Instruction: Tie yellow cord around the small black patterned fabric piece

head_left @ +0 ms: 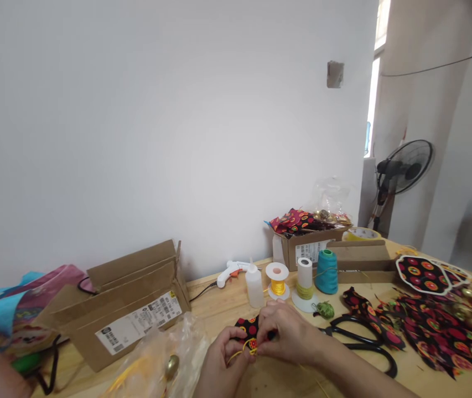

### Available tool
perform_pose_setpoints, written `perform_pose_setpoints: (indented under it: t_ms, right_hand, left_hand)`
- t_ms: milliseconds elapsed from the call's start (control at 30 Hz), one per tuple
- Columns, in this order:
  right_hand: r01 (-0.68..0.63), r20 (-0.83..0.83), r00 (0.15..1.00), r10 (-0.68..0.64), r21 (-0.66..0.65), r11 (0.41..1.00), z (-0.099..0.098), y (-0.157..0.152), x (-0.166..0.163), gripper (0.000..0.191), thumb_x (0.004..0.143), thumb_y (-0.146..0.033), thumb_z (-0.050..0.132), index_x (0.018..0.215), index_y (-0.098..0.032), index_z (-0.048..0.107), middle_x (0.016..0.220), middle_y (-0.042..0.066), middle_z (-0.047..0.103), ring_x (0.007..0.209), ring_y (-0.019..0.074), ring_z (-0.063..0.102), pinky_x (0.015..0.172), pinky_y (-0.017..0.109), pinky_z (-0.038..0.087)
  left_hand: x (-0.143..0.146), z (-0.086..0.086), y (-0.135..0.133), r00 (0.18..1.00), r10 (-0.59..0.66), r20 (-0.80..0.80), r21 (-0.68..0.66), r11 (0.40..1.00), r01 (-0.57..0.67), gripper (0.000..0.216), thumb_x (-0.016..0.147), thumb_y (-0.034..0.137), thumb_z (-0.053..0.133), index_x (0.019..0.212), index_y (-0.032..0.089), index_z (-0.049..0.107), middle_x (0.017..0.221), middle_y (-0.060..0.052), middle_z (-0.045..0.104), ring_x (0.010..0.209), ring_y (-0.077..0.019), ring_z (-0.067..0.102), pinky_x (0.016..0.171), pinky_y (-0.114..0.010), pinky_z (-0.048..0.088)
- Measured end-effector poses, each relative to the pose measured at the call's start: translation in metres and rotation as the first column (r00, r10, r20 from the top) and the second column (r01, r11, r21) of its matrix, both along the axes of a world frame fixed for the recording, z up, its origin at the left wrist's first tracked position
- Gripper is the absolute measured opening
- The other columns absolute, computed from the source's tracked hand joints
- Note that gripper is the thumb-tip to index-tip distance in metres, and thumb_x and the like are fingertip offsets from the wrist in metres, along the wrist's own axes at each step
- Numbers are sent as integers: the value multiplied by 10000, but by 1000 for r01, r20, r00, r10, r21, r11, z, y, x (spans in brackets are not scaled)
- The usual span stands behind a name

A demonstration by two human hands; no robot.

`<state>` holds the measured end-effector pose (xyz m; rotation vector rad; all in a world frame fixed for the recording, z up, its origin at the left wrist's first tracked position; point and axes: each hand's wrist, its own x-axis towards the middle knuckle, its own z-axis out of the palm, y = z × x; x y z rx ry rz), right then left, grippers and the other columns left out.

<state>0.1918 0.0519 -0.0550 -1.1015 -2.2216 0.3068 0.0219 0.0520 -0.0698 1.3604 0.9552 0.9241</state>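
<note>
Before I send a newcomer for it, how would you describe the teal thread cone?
By the wall, find the cardboard box topped with patterned cloth. The teal thread cone stands just in front, right of the yellow-green spool. It is the only teal one among its neighbours.

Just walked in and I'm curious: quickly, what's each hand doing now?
Left hand: closed, holding the cloth.
Right hand: closed at the cloth; whether it pinches cloth or cord can't be told.

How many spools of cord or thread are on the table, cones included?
3: the yellow-cord spool right of the squeeze bottle, the green-cord spool next to it, and the teal thread cone farther right. Others may be hidden.
</note>
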Motion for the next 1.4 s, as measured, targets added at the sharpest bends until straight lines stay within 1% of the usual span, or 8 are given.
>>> perform_pose_setpoints:
  t_ms: [167,267,333,500,633,800,967,1400]
  right_hand:
    - [39,-237,969,-66,-118,992,-1,2,-1,113,524,-65,539,531,-166,590,601,-24,547,587,102,465,566,221,306]
    - [-67,-560,812,-164,-368,928,-4,7,-3,110,508,-64,493,529,-151,556,568,-25,528,543,96,446,511,207,314]
    - [-155,-665,713,-220,-457,876,-5,10,-4,85,506,-77,483,529,-143,532,539,-26,530,512,89,450,503,206,335]
    - [-276,-757,592,-276,-512,813,-4,11,-7,8,558,-126,492,557,-133,490,573,2,579,536,101,524,551,229,392]
    - [-416,-830,470,-301,-509,754,-1,5,-8,80,588,-157,580,589,-123,508,592,23,611,560,115,554,545,225,387]
    - [-449,-848,475,-236,-464,763,1,3,-8,168,590,-221,659,612,-111,535,614,46,635,530,97,523,526,218,371]
    - [-449,-851,467,-238,-461,765,5,1,-9,171,611,-236,653,638,-119,532,582,35,633,572,126,557,556,234,381]
    - [-443,-864,433,-256,-451,775,6,2,-13,256,581,-301,678,632,-128,496,505,-29,553,468,75,490,478,187,332]
  left_hand:
    - [1,-2,0,997,1,-71,-17,1000,-2,243,582,284,631,744,138,523,505,37,565,476,-89,471,483,-193,325]
    - [0,-5,1,993,-17,-115,-45,999,12,269,573,343,628,714,123,564,580,-2,610,527,-114,506,498,-204,338]
    - [0,-6,2,991,-28,-131,-37,999,23,298,572,373,623,720,116,591,627,-25,634,588,-142,535,544,-222,360]
    - [-3,-1,3,986,-23,-162,5,1000,24,332,606,420,585,717,109,618,622,-22,626,597,-146,522,544,-221,351]
    - [-4,0,3,988,-8,-155,54,998,16,329,658,429,530,683,114,620,595,-5,606,593,-134,499,549,-211,337]
    - [-3,-4,5,975,-23,-222,83,996,42,329,678,420,501,647,115,619,562,4,586,553,-128,474,511,-207,316]
    - [-5,-6,6,959,60,-276,102,994,-33,307,662,409,505,635,124,619,552,9,579,549,-131,480,499,-203,312]
    - [-3,1,3,971,99,-216,51,995,-90,277,617,380,560,602,114,634,538,2,603,542,-132,490,510,-212,338]
